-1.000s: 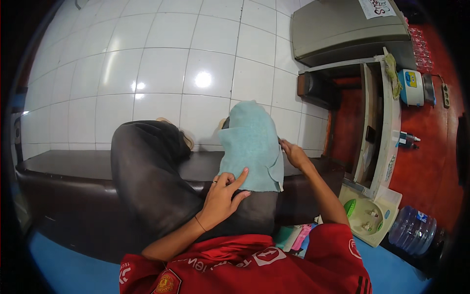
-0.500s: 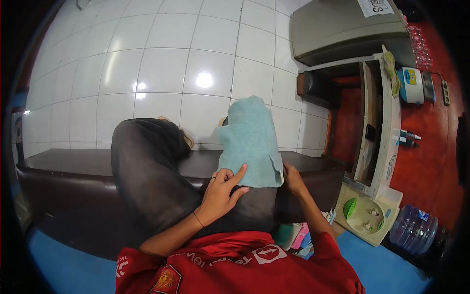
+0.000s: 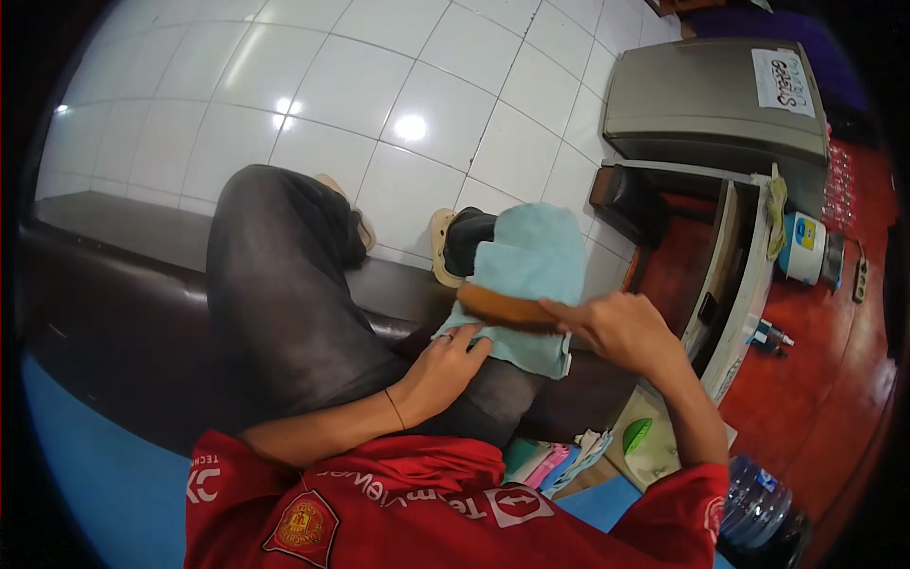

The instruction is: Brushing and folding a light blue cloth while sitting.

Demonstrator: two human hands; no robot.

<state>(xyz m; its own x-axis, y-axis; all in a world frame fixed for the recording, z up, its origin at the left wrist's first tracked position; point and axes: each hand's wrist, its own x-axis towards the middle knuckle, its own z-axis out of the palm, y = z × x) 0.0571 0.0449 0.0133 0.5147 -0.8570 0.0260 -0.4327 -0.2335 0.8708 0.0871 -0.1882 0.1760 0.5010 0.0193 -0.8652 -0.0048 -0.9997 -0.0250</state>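
A pale blue-green cloth (image 3: 531, 248) is draped over my right thigh and knee, and its far end hangs past the knee. My right hand (image 3: 621, 330) grips a brown wooden brush (image 3: 507, 305) by its right end. The brush lies crosswise above the middle of the cloth, its dark bristles facing down; whether they touch the cloth I cannot tell. My left hand (image 3: 444, 365) rests at the cloth's near left corner, fingers laid on it and thumb apart.
I sit on a dark brown padded bench (image 3: 123, 256) above white floor tiles (image 3: 360, 104). Folded cloths (image 3: 550, 465) lie by my right hip. Farther right stand a cream basin with a green brush (image 3: 637, 434), a water jug (image 3: 755, 503), an open wooden cabinet (image 3: 725, 256) and a grey fridge (image 3: 711, 104).
My right hand has come up from the cloth's right edge and now holds the brush over it. My left hand has shifted to the cloth's left corner. The view has tilted.
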